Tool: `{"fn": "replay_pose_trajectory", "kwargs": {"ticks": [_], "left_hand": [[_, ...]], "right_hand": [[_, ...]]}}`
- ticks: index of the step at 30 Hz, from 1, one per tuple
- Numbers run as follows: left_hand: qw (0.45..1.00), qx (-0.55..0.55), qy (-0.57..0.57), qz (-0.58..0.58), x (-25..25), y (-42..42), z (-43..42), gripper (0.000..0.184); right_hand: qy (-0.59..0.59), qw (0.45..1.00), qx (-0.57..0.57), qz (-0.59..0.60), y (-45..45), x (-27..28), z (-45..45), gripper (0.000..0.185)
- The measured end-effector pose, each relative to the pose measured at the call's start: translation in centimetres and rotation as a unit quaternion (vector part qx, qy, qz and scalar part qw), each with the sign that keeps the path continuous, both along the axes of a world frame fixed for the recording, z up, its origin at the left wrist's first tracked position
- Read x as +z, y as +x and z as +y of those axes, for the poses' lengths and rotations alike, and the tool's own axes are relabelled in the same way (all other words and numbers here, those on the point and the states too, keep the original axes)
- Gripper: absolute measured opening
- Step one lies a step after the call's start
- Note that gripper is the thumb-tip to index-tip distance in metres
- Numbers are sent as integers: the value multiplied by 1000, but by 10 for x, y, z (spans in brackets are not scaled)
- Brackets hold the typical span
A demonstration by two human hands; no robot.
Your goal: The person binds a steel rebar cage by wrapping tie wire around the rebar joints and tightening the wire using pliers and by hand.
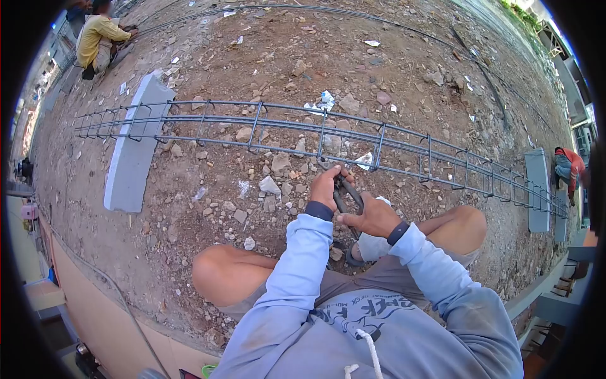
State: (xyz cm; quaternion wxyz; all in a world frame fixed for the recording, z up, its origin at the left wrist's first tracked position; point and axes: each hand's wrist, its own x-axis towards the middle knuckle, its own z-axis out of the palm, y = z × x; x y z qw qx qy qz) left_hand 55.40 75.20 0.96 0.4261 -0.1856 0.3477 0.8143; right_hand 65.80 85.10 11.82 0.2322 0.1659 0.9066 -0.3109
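Note:
A long rebar cage (287, 126) of thin steel bars and square stirrups lies in front of me. My right hand (374, 218) is closed on a pair of dark metal pincers (339, 203), their handles spread apart. The pincers' head points at the near lower bar, beside a stirrup. My left hand (324, 188) is closed next to the pincers' head, just below that bar. Whatever its fingers pinch, perhaps only the tool, is too small or hidden to make out.
A grey slab (131, 164) props the cage at the left, another slab (537, 189) at the right. Stones and rubble (269, 185) cover the dirt. A person in yellow (101, 39) squats at upper left; a person in red (570, 165) bends at far right.

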Motion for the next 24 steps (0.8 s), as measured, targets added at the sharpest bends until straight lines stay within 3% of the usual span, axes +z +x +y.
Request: {"fn": "replay_pose_trajectory", "kwargs": {"ticks": [1,4,7,12,14,15,20,24], "left_hand": [[999,19,-49,16,9,2,5,18],[992,51,-114,16,2,2,18,18],[979,80,-184,37,-1,5,32,17],[957,96,-264,67,-8,8,36,18],[970,61,-222,73,-20,11,26,25],[975,32,-209,73,-20,12,18,27],[977,-8,-186,99,-13,11,4,41],[973,-4,-190,128,-24,10,2,40]], "right_hand": [[-2,999,-5,-36,-1,5,-1,79],[129,991,19,29,11,-1,-12,69],[211,973,-34,88,18,-25,-19,46],[43,997,-65,-1,6,-73,10,34],[-44,996,-48,-61,3,-92,19,28],[-116,985,-91,-88,4,-92,19,26],[-380,860,-273,-204,0,-60,14,20],[-506,775,-297,-236,6,-78,12,25]]}}
